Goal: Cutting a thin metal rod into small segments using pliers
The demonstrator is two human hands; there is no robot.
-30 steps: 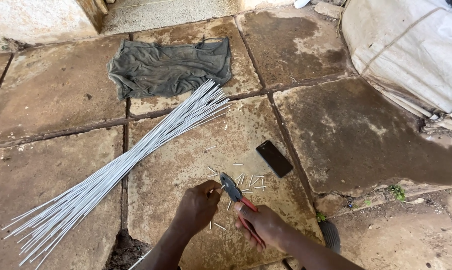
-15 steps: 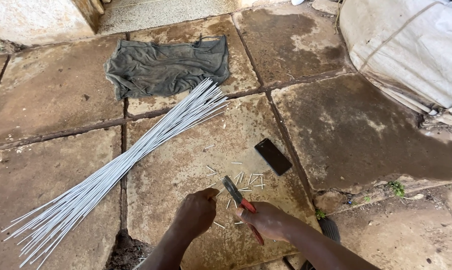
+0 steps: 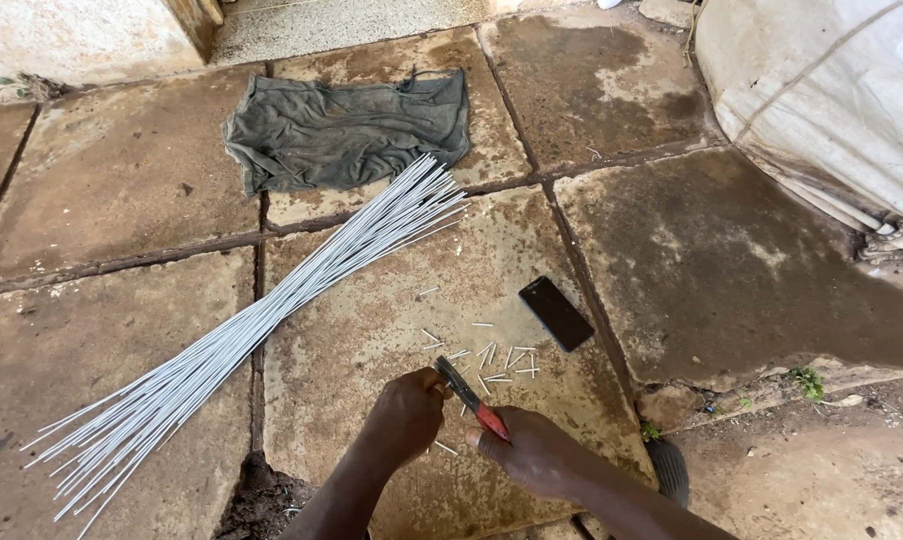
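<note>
My right hand (image 3: 531, 452) grips the red handles of a pair of pliers (image 3: 468, 392), jaws pointing up-left. My left hand (image 3: 403, 418) is closed just left of the jaws and touches them; whatever it pinches is too small to see. Several short cut wire pieces (image 3: 491, 358) lie scattered on the stone slab just beyond the hands. A long bundle of thin white wire rods (image 3: 271, 320) runs diagonally from lower left to upper right, left of my hands.
A black phone (image 3: 556, 313) lies flat right of the cut pieces. A dark grey cloth (image 3: 346, 130) is spread at the far end of the rods. A large white sack (image 3: 831, 100) fills the upper right. Cracks and gaps divide the stone paving.
The view has shifted slightly. My hands and the pliers stay over the same slab, with the pliers moved a little lower and nearer to me.
</note>
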